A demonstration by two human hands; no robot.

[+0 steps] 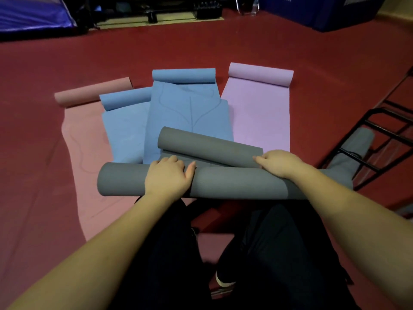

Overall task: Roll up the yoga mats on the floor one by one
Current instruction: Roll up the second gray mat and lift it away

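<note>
A grey yoga mat lies across the floor in front of me, its near end wound into a thick roll [234,184]. Its far end curls up into a smaller grey roll [210,146], with only a short flat strip between the two. My left hand [167,175] lies palm down on top of the near roll, left of its middle, with the fingers draped over the far side. My right hand [281,163] presses on the roll's right part, fingertips reaching into the crease between the two rolls.
Beyond the grey mat lie a pink mat [76,153], two blue mats [125,130] [185,108] and a lilac mat [259,113], each flat with its far end curled. A black metal rack [380,139] stands at the right, with another grey roll [355,148] by it. The floor is red.
</note>
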